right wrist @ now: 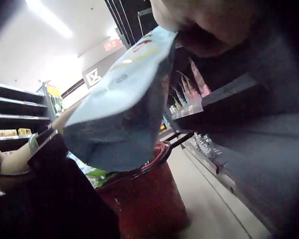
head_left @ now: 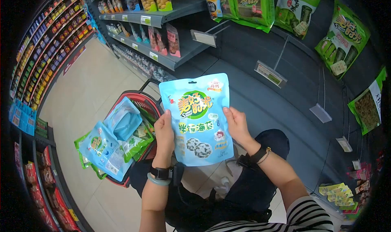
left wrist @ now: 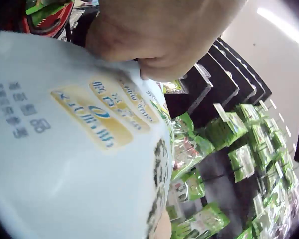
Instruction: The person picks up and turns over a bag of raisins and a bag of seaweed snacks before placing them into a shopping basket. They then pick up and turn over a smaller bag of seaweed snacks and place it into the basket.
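A light blue seaweed snack pouch (head_left: 199, 122) is held upright between both hands in the head view, its printed front facing the camera. My left hand (head_left: 164, 131) grips its left edge, thumb on the front. On the opposite edge, my right hand (head_left: 238, 126) pinches it the same way. The left wrist view has the pouch (left wrist: 65, 134) close up, with the left hand (left wrist: 164, 35) bent over its edge. From the right wrist, the pouch's underside (right wrist: 122, 129) shows, and the right hand (right wrist: 204, 25) holds the edge above.
To the left stands a red shopping basket (head_left: 151, 105) heaped with blue pouches (head_left: 102, 144) and green packets. Dark shelves (head_left: 183, 48) with snack bags rise ahead. Green seaweed packets (head_left: 344, 38) hang on hooks at right, above price tags (head_left: 271, 74). More stocked shelves (head_left: 49, 48) line the far left.
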Demonstrator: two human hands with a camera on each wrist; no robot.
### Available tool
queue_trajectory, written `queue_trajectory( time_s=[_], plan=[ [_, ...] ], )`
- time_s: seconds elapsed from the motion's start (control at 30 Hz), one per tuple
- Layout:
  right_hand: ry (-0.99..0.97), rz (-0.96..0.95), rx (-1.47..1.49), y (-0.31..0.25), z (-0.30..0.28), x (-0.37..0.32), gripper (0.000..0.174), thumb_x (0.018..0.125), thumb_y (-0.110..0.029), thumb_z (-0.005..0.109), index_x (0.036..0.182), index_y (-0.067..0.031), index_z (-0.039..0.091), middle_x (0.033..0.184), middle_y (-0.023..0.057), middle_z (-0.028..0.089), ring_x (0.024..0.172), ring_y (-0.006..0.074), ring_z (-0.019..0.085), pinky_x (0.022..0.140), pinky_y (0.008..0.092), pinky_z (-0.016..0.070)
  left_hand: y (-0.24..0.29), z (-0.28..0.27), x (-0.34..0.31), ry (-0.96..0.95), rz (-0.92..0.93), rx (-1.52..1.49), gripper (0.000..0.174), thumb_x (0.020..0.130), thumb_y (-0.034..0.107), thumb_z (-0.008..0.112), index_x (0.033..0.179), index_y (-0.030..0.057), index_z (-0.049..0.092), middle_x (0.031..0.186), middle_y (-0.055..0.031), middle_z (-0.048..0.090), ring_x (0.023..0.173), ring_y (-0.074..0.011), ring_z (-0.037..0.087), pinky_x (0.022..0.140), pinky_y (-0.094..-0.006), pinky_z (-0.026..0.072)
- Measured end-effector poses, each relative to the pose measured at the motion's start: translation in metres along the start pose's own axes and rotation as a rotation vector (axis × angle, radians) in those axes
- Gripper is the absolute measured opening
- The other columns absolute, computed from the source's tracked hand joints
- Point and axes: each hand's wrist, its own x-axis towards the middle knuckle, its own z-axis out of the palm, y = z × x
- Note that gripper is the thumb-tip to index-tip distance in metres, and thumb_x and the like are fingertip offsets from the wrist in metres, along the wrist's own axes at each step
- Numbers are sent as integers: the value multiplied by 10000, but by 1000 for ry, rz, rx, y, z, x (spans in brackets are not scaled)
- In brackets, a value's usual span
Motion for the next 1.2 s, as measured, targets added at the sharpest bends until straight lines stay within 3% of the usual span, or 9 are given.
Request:
queue_trajectory(
  time_s=[0.17,0.27,0.37,0.53,0.6,0.67,0.8,0.87,1.2],
  plan=[
    [-21,9,291,9,1,6,347,948,-251,492,717,5,522,552,19,505,535,58,433,462,275,361,-3,2,1,-3,-58,-85,350,971,255,435,961,-48,609,868,-39,645,728,-58,546,665,-217,443],
    [-84,61,377,7,-7,10,260,939,-235,515,810,-14,556,707,-25,573,649,44,488,567,230,412,-2,3,1,5,21,-30,350,965,272,451,954,-39,611,851,-26,638,731,-50,534,667,-212,432],
    [-40,94,704,-6,-16,15,179,900,-169,578,994,-18,561,973,34,618,903,70,552,814,217,422,-2,3,-1,-3,92,137,343,955,286,473,884,-20,611,765,17,590,684,-32,475,626,-200,390],
    [-77,198,742,10,-28,19,261,885,-146,595,1108,-12,569,1038,58,627,923,93,569,810,241,443,-18,10,12,-94,173,312,326,942,262,499,773,-8,571,664,60,470,636,-28,362,565,-203,307],
    [23,93,600,22,-27,21,208,862,-141,624,1028,-14,625,1003,36,617,854,78,563,780,236,443,-25,17,27,-75,161,337,252,914,207,545,806,-16,593,665,47,502,649,-36,425,606,-207,362],
    [105,30,428,44,-29,26,185,848,-132,638,983,-6,643,983,29,603,809,73,550,741,231,447,-53,23,58,50,506,456,173,872,151,596,853,-18,626,682,21,547,704,-51,503,659,-217,416],
    [256,40,257,67,-28,30,141,816,-99,659,895,18,664,940,22,561,700,64,502,628,218,439,-72,45,105,29,554,655,128,829,91,619,888,-19,646,703,-15,594,713,-86,571,659,-239,459],
    [303,-2,301,83,-21,32,140,822,-72,637,910,36,655,919,37,561,716,82,523,615,220,433,-99,55,125,-26,-12,321,129,821,76,605,896,-18,653,702,-34,613,653,-109,587,584,-255,461],
    [328,203,415,137,3,39,187,861,-129,605,915,47,639,793,55,602,703,113,572,659,240,443,-151,87,161,22,23,460,167,827,88,587,933,-16,663,761,-56,635,707,-133,592,668,-268,476]
  ],
)
